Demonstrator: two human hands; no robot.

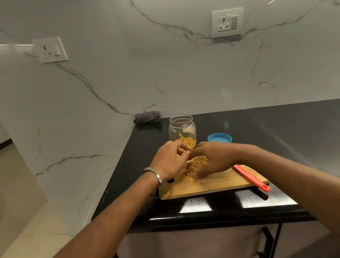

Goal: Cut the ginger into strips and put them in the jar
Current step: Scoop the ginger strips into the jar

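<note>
ginger strips, pale yellow heap on cutting board

Both hands cupping ginger strips, cutting board, jar

A single wide-angle view from the person's head looks forward and down over both forearms onto the black surface. It faces the marble back wall, which fills the upper half of the picture, and straight lines bend toward the borders. The surface's near edge runs across the lower middle, its left edge slants up to the far left corner, and floor shows beyond. The wooden cutting board at the near edge lies close, centred.
</note>
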